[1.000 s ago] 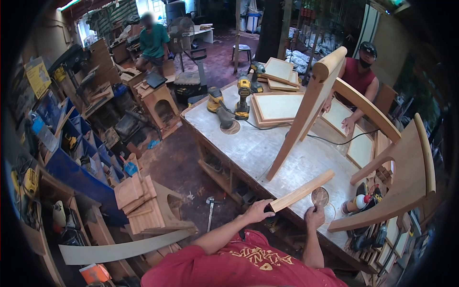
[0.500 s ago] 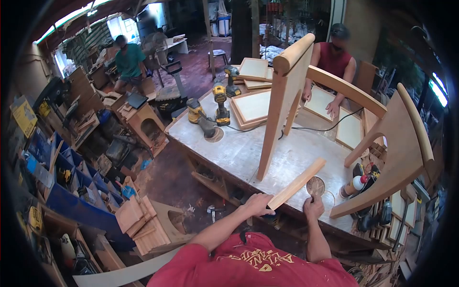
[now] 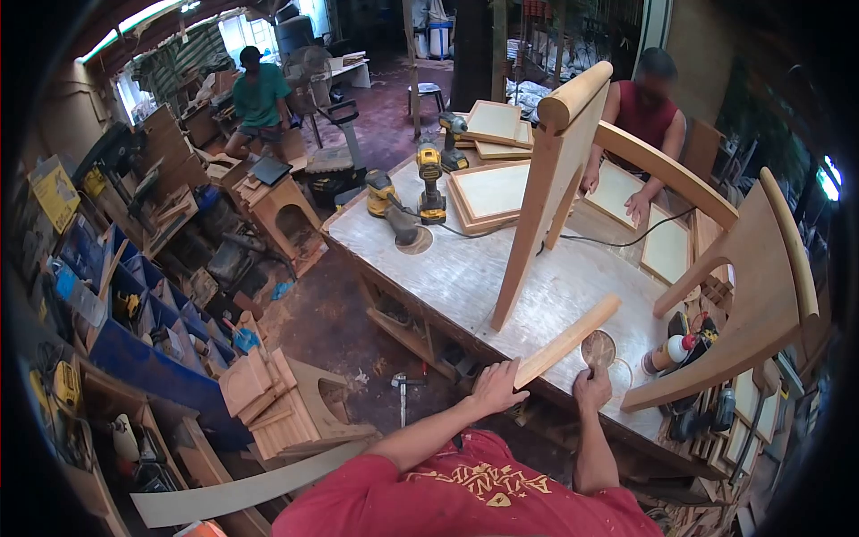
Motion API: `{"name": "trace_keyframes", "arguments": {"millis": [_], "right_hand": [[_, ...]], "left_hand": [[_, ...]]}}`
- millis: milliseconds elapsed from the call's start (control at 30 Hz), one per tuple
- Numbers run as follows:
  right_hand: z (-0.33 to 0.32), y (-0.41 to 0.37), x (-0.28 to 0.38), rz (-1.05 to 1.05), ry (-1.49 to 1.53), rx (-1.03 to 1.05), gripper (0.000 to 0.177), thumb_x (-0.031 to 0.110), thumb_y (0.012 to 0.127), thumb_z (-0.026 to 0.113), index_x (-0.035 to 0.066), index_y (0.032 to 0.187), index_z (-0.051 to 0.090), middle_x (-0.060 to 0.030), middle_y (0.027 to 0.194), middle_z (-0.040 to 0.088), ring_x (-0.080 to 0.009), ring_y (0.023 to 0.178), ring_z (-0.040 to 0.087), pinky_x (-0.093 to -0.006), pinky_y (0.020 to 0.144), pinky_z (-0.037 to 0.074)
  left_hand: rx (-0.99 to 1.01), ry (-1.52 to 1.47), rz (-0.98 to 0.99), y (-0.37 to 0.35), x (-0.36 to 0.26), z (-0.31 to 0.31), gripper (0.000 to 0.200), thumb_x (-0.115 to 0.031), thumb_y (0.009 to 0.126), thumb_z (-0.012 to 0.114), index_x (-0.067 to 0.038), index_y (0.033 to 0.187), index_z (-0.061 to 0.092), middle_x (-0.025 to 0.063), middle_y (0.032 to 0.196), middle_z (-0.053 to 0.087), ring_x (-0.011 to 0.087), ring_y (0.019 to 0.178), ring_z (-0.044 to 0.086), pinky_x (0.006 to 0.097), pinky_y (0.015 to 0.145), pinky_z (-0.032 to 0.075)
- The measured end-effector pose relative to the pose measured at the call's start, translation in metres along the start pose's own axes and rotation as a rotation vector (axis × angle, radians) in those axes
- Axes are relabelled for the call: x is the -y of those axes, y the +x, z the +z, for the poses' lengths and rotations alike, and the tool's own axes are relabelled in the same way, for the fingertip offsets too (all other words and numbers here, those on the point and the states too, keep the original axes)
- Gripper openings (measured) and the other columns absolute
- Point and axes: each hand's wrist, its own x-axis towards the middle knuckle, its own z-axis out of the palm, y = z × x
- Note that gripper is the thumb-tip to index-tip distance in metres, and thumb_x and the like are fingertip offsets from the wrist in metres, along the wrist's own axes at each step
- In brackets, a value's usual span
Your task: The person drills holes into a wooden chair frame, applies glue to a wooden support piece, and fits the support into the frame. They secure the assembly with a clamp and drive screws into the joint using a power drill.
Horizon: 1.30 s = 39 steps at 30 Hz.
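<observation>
My left hand (image 3: 497, 388) is closed around the near end of a light wooden strip (image 3: 573, 338), which slants away over the metal-topped table (image 3: 465, 286). Beside it, my right hand (image 3: 591, 390) is pinched at the near edge of a round brown disc (image 3: 599, 347), perhaps a sanding disc. Its fingertips are partly hidden. A curved wooden frame (image 3: 667, 170) with two upright panels stands on the table, its left leg beyond the strip. To the right of my right hand lies a bottle with a red cap (image 3: 673, 347).
A corded sander (image 3: 394, 210), a yellow drill (image 3: 430, 183) and another power tool (image 3: 453, 143) stand at the table's far left. Across the table, a person (image 3: 649, 116) touches framed panels (image 3: 617, 190). Stacked boards (image 3: 277, 403) and blue bins (image 3: 161, 358) are on my left.
The view has shifted slightly, so the table sits a little further right. Both hands keep their holds near the table edge. The person in green at the back left has turned and leaned.
</observation>
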Motion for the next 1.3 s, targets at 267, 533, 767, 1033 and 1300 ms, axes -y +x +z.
{"name": "trace_keyframes", "arguments": {"millis": [267,533,767,1033,1300], "right_hand": [[0.004,0.000,-0.006,0.007,-0.041,0.003,0.023,0.022,0.082,0.057,0.010,0.097,0.071,-0.0149,0.096,0.070,-0.0380,0.089,0.066,-0.0478,0.082,0.050],[0.006,-0.001,-0.006,-0.023,-0.036,-0.028,0.024,0.022,0.082,0.057,0.011,0.098,0.072,-0.0152,0.097,0.070,-0.0386,0.087,0.066,-0.0489,0.080,0.050],[0.007,-0.001,-0.007,-0.017,-0.038,-0.015,0.025,0.023,0.083,0.057,0.010,0.098,0.072,-0.0145,0.096,0.070,-0.0382,0.089,0.066,-0.0484,0.081,0.050],[0.007,-0.001,-0.009,-0.049,-0.066,-0.030,0.027,0.021,0.081,0.056,0.009,0.101,0.071,-0.0146,0.096,0.069,-0.0384,0.086,0.066,-0.0488,0.078,0.050],[0.009,0.004,-0.002,-0.055,0.028,-0.045,0.029,0.020,0.080,0.056,0.011,0.104,0.070,-0.0165,0.094,0.069,-0.0399,0.086,0.065,-0.0497,0.078,0.050]], "left_hand": [[-0.110,-0.419,-0.155,-0.027,0.019,0.021,0.094,-0.043,0.081,0.074,0.005,0.147,0.026,0.0268,0.138,0.042,0.0405,0.130,0.043,0.0448,0.108,0.037],[-0.127,-0.386,-0.242,-0.032,-0.013,0.024,0.097,-0.041,0.082,0.074,0.009,0.146,0.020,0.0314,0.139,0.036,0.0457,0.128,0.042,0.0457,0.107,0.038],[-0.110,-0.409,-0.164,-0.020,0.012,0.037,0.090,-0.043,0.081,0.074,0.006,0.143,0.031,0.0284,0.131,0.047,0.0414,0.125,0.047,0.0436,0.105,0.040],[-0.035,-0.500,-0.194,-0.011,0.029,0.032,0.085,-0.046,0.081,0.076,0.004,0.140,0.041,0.0249,0.127,0.058,0.0324,0.118,0.059,0.0388,0.100,0.045],[0.151,-1.041,-0.447,-0.016,0.040,0.047,0.058,-0.044,0.091,0.067,0.000,0.127,0.057,0.0053,0.094,0.068,0.0093,0.080,0.062,0.0256,0.065,0.049]]}}
